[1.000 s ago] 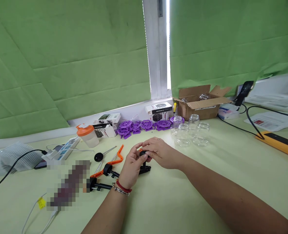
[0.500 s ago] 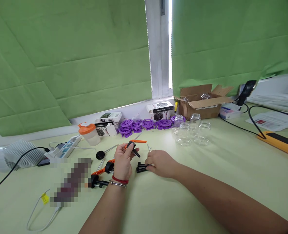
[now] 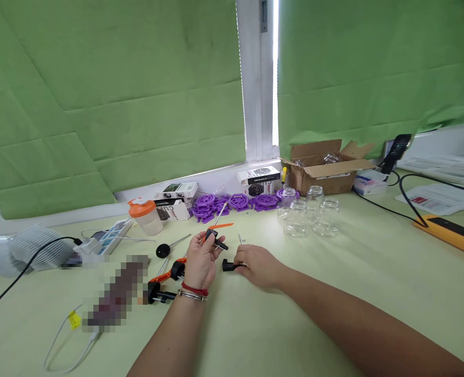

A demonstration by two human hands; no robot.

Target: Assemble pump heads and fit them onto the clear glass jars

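Observation:
My left hand (image 3: 201,262) is closed around a black-and-orange part (image 3: 211,235) with a thin metal rod (image 3: 221,213) rising from it, an orange strip and a black stub. Its exact kind I cannot make out. To the right, my right hand (image 3: 258,265) grips a short black plastic piece (image 3: 229,266) near the table surface; the fingers hide its right end. A small silver pin (image 3: 240,239) shows just above those fingers. Left of my left wrist lie similar black-and-orange parts (image 3: 153,292) and a black disc (image 3: 163,251) with a rod.
Along the back are purple plastic wheels (image 3: 239,202), small printed boxes (image 3: 258,179) and an open cardboard box (image 3: 323,180). Clear glass jars (image 3: 297,222) stand at right. An orange-lidded cup (image 3: 142,208), a power strip (image 3: 116,234) and cables lie at left; an orange power strip (image 3: 454,233) is far right.
The part in my left hand has tilted, so its rod now points up. At my right hand, two black pieces were visible side by side; now only one shows clearly.

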